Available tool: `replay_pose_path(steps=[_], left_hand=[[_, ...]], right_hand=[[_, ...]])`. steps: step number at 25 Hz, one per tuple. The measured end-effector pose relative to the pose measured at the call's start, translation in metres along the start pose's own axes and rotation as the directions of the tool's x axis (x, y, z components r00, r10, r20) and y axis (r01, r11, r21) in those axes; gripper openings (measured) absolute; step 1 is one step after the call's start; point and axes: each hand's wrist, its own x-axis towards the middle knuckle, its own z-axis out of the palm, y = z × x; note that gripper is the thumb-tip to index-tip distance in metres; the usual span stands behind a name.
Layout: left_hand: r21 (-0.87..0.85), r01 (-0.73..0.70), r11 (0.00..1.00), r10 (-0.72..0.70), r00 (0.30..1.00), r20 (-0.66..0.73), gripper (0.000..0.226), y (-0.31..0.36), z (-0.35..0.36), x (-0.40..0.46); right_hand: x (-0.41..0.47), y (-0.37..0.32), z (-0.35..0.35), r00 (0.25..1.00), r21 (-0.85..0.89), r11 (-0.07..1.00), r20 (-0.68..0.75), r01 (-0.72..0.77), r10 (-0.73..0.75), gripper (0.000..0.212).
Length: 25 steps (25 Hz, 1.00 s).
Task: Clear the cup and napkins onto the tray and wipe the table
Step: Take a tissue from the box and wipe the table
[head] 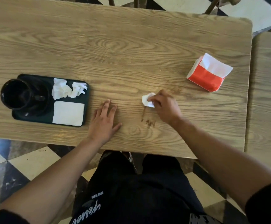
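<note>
The black cup (21, 94) stands at the left end of a dark tray (50, 116) on the wooden desk (131, 46), and it overhangs the tray's left edge in this view. Beside it on the tray lie two crumpled white napkins (67, 89) at the far side and one flat folded napkin (68, 113) at the near side. The left hand (105, 122) rests palm down on the desk just right of the tray, its fingers (106, 105) spread flat and holding nothing. The right hand (164, 105) is further right, its fingers curled around a wadded white tissue (147, 99) pressed against the desk. Brown smears (149, 121) mark the wood just near of the tissue, and fainter ones show beyond the hand. A red and white tissue pack (208, 73) sits near the desk's right end, well apart from the tray.
</note>
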Motion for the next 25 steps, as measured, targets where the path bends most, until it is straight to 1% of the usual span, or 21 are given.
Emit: replay_pose_path(steps=[1, 3, 5, 7, 8, 9, 10, 11, 12, 13, 14, 15, 16, 17, 19, 20, 21, 22, 23, 24, 25], left_hand=[[-0.002, -0.004, 1.000, 0.004, 1.000, -0.001, 0.079, -0.001, -0.001, 0.000], [-0.013, -0.025, 1.000, 0.025, 1.000, 0.005, 0.079, -0.005, -0.003, -0.002], [-0.018, -0.055, 0.998, 0.056, 0.998, 0.017, 0.080, -0.009, -0.002, -0.004], [-0.013, -0.083, 0.996, 0.083, 0.996, 0.015, 0.081, -0.010, -0.002, -0.006], [-0.010, -0.087, 0.996, 0.087, 0.996, 0.010, 0.081, -0.010, -0.001, -0.006], [-0.009, -0.084, 0.996, 0.084, 0.996, 0.010, 0.081, -0.010, -0.001, -0.006], [-0.007, -0.082, 0.997, 0.082, 0.997, 0.013, 0.081, -0.009, -0.001, -0.005], [-0.003, -0.081, 0.997, 0.081, 0.997, 0.017, 0.081, -0.009, -0.001, -0.004], [-0.001, -0.085, 0.996, 0.085, 0.996, 0.023, 0.080, -0.008, -0.001, -0.005], [-0.005, -0.088, 0.996, 0.088, 0.996, 0.026, 0.080, -0.008, -0.002, -0.005], [-0.011, -0.091, 0.996, 0.091, 0.996, 0.026, 0.079, -0.008, -0.003, -0.005], [-0.014, -0.092, 0.996, 0.092, 0.995, 0.027, 0.079, -0.008, -0.004, -0.005], [-0.012, -0.090, 0.996, 0.091, 0.995, 0.029, 0.080, -0.007, -0.004, -0.005], [-0.006, -0.085, 0.996, 0.085, 0.996, 0.028, 0.081, -0.007, -0.004, -0.004], [0.005, -0.067, 0.998, 0.066, 0.997, 0.036, 0.083, -0.004, -0.003, -0.003], [0.004, -0.053, 0.999, 0.053, 0.998, 0.040, 0.084, -0.002, -0.004, -0.003], [-0.001, -0.039, 0.999, 0.039, 0.998, 0.039, 0.085, 0.001, -0.004, -0.003], [-0.006, -0.028, 1.000, 0.028, 0.999, 0.039, 0.085, 0.003, -0.005, -0.002], [-0.012, -0.019, 1.000, 0.020, 0.999, 0.041, 0.085, 0.005, -0.005, -0.001], [-0.022, -0.010, 1.000, 0.011, 0.999, 0.044, 0.085, 0.005, -0.005, 0.001], [-0.034, -0.002, 0.999, 0.003, 0.999, 0.044, 0.085, 0.004, -0.005, 0.001]], right_hand=[[0.015, 0.000, -0.005, 0.995, -0.016, 0.998, -0.077, -0.062, 0.060, 0.025], [0.025, -0.007, 0.000, 0.986, -0.026, 0.991, -0.102, -0.134, 0.131, 0.027], [0.007, -0.015, 0.021, 0.997, -0.058, 0.995, -0.005, -0.080, 0.080, 0.025], [-0.030, -0.023, 0.035, 0.987, -0.091, 0.995, 0.160, 0.032, -0.017, 0.024], [-0.044, -0.024, 0.036, 0.968, -0.082, 0.994, 0.246, 0.069, -0.047, 0.024], [-0.049, -0.023, 0.034, 0.952, -0.079, 0.992, 0.299, 0.096, -0.069, 0.025], [-0.044, -0.022, 0.028, 0.952, -0.102, 0.990, 0.297, 0.102, -0.067, 0.025], [-0.033, -0.019, 0.024, 0.972, -0.147, 0.986, 0.233, 0.075, -0.039, 0.025], [-0.021, -0.017, 0.019, 0.992, -0.176, 0.984, 0.122, -0.010, 0.031, 0.026], [-0.008, -0.015, 0.015, 0.992, -0.164, 0.979, -0.023, -0.125, 0.123, 0.028], [0.002, -0.013, 0.011, 0.966, -0.109, 0.967, -0.147, -0.231, 0.214, 0.029], [0.006, -0.014, 0.011, 0.936, -0.055, 0.955, -0.223, -0.292, 0.273, 0.029], [0.006, -0.017, 0.016, 0.924, -0.019, 0.949, -0.235, -0.313, 0.300, 0.030], [0.000, -0.019, 0.023, 0.942, -0.021, 0.959, -0.190, -0.284, 0.275, 0.030], [-0.028, -0.025, 0.037, 0.991, -0.086, 0.988, 0.020, -0.130, 0.132, 0.029], [-0.044, -0.024, 0.037, 0.988, -0.103, 0.994, 0.149, -0.024, 0.040, 0.028], [-0.052, -0.018, 0.032, 0.970, -0.106, 0.992, 0.238, 0.065, -0.038, 0.028], [-0.050, -0.010, 0.021, 0.970, -0.102, 0.990, 0.233, 0.093, -0.067, 0.028], [-0.039, 0.001, 0.006, 0.991, -0.097, 0.994, 0.129, 0.042, -0.030, 0.027], [-0.023, 0.014, -0.009, 0.995, -0.077, 0.992, -0.044, -0.095, 0.092, 0.026], [-0.008, 0.026, -0.025, 0.940, -0.043, 0.963, -0.232, -0.267, 0.250, 0.025]])
